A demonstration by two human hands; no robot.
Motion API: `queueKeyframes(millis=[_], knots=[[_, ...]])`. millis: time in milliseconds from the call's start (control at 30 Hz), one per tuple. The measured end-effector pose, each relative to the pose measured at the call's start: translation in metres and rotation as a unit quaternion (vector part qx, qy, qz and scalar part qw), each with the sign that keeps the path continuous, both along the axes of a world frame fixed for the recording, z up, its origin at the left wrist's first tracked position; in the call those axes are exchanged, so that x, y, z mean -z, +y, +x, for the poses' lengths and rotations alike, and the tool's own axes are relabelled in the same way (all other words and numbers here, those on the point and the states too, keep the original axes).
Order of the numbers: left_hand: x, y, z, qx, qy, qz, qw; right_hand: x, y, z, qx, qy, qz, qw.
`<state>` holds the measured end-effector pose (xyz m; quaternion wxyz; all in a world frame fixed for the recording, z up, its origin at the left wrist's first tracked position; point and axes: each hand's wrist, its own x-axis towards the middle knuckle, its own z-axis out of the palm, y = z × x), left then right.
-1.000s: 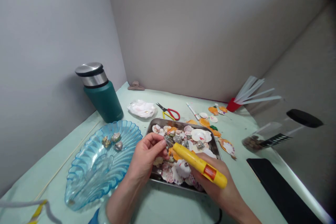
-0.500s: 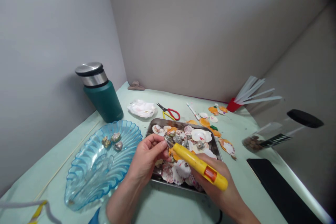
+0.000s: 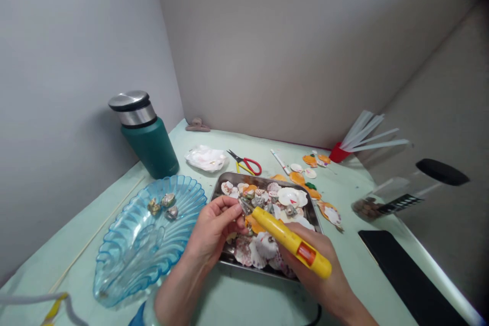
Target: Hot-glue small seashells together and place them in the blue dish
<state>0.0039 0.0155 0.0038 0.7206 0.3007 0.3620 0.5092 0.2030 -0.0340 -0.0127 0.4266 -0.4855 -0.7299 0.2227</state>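
Observation:
My left hand [image 3: 214, 232] pinches a small grey shell [image 3: 243, 206] between thumb and fingers, just above the metal tray [image 3: 229, 256]. My right hand [image 3: 319, 270] grips a yellow glue gun [image 3: 291, 242], and its metal tip touches the pinched shell. The tray is heaped with several white, orange and speckled seashells [image 3: 284, 196]. To the left lies a blue shell-shaped glass dish [image 3: 137, 254] with three small grey shells [image 3: 164, 205] in it.
A green flask [image 3: 147, 137] stands at the back left. Behind the tray lie a white crumpled wrapper [image 3: 206, 158], red-and-yellow scissors [image 3: 246, 163], a small tube [image 3: 280, 161] and loose shells [image 3: 311, 173]. A red holder of glue sticks [image 3: 362, 135], a clear jar [image 3: 405, 191] and a black phone [image 3: 405, 277] are right.
Almost nothing differs; both hands hold their pose, with the glue gun's tip nudged slightly against the shell.

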Motion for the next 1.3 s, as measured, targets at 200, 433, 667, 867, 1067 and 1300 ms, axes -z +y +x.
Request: queueKeyframes(millis=[200,433,667,867,1067,1300], knots=[[0.0010,-0.0003,-0.0012,-0.009,0.010,0.007,1.000,-0.0036,0.0003,-0.0025,-0.006,0.000,0.011,1.000],[0.0025,-0.0001,-0.0013,-0.010,0.014,0.026,1.000,-0.0043,0.0001,-0.0032,-0.009,0.003,0.014,1.000],[0.0040,-0.0012,0.0003,0.004,0.022,0.022,1.000,-0.0026,0.0000,-0.0022,-0.003,-0.003,0.012,1.000],[0.0048,-0.0007,-0.0011,0.004,0.008,0.013,1.000,0.0002,-0.0005,0.0001,0.000,0.006,0.013,1.000],[0.0026,0.0009,-0.0018,0.001,-0.010,0.001,1.000,-0.0037,0.0005,-0.0023,-0.005,-0.005,0.014,1.000],[0.0033,-0.0012,-0.0019,0.013,-0.006,0.013,1.000,-0.0037,0.0009,-0.0031,-0.002,-0.004,0.016,1.000]])
